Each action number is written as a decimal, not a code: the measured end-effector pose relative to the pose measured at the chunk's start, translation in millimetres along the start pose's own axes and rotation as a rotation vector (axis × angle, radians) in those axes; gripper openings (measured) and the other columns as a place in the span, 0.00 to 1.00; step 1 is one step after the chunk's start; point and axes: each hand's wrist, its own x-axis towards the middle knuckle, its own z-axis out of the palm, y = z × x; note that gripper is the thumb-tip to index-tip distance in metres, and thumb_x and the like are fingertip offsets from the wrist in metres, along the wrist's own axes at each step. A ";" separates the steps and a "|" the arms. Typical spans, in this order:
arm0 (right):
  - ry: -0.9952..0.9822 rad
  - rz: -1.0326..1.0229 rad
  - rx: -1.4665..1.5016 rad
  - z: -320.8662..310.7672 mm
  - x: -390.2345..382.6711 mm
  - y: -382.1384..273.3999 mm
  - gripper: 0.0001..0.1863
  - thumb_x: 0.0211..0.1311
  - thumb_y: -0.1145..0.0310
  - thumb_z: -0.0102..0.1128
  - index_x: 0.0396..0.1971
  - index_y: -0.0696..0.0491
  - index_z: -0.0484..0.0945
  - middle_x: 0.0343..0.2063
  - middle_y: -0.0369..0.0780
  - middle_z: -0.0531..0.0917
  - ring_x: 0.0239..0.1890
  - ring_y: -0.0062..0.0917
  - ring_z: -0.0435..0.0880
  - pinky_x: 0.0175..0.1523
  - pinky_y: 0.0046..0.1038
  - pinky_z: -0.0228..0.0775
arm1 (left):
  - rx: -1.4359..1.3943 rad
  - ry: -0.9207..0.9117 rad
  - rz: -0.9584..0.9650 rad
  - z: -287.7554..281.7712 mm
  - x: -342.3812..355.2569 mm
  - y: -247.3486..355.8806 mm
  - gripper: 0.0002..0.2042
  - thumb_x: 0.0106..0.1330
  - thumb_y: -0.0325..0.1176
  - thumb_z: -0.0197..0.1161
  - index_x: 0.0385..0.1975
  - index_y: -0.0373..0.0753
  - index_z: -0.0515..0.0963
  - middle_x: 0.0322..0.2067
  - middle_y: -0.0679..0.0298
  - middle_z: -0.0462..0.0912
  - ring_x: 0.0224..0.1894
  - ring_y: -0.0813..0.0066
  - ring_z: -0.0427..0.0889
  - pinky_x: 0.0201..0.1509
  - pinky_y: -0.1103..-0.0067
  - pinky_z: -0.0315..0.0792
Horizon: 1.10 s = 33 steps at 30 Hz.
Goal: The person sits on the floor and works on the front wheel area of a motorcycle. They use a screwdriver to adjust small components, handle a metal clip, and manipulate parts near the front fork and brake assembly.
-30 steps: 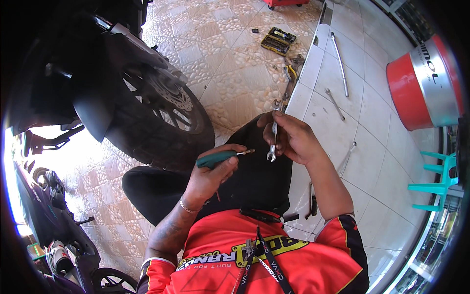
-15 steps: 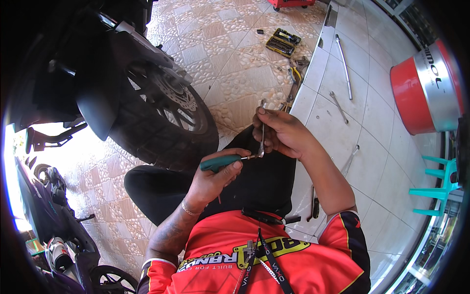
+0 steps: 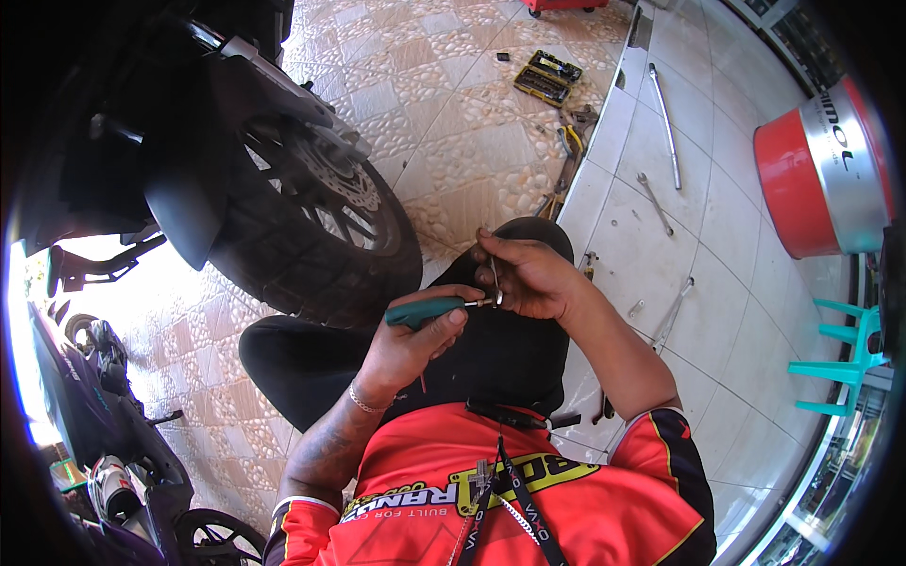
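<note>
so — left hand (image 3: pixel 411 347) holds screwdriver (image 3: pixel 422 312), right hand (image 3: pixel 538 279) wrench (image 3: pixel 495 274)

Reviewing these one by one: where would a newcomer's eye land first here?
Probably on the big black treaded motorcycle tyre at upper left and the bright red fabric shirt across the bottom. Near the centre, the left hand holds a green-handled tool with a metal shaft, its tip close to the slim silver metal wrench in the right hand. At far right, a large red-and-silver cylindrical drum stands out.
</note>
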 end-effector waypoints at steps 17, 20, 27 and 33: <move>0.191 -0.170 -0.266 16.9 -12.7 1.8 0.20 0.71 0.45 0.55 0.36 0.49 0.72 0.21 0.38 0.82 0.15 0.20 0.80 0.19 0.23 0.75 | -0.028 -0.023 -0.048 -4.6 -3.0 -7.1 0.16 0.71 0.36 0.63 0.52 0.31 0.78 0.22 0.74 0.71 0.20 0.90 0.64 0.21 0.89 0.57; 0.188 -0.203 -0.363 22.0 -19.3 -1.8 0.20 0.70 0.46 0.57 0.37 0.50 0.72 0.22 0.37 0.81 0.16 0.19 0.80 0.21 0.22 0.75 | 0.003 -0.016 -0.057 -3.2 -3.3 -7.0 0.17 0.71 0.36 0.63 0.52 0.31 0.78 0.22 0.74 0.71 0.20 0.89 0.65 0.21 0.88 0.58; 0.009 -0.663 -0.714 21.8 -42.4 1.7 0.12 0.68 0.63 0.64 0.41 0.53 0.72 0.32 0.38 0.82 0.32 0.21 0.83 0.35 0.24 0.79 | 0.061 0.009 -0.018 -2.8 -3.7 -6.6 0.17 0.72 0.36 0.62 0.53 0.31 0.78 0.20 0.74 0.71 0.20 0.90 0.65 0.22 0.88 0.58; -0.178 -1.486 -1.701 31.8 -54.5 44.6 0.21 0.49 0.74 0.71 0.47 0.49 0.79 0.51 0.45 0.77 0.48 0.42 0.82 0.54 0.37 0.78 | -0.124 0.101 0.011 -10.3 3.2 2.1 0.15 0.72 0.35 0.61 0.53 0.32 0.78 0.20 0.75 0.71 0.19 0.90 0.64 0.21 0.88 0.57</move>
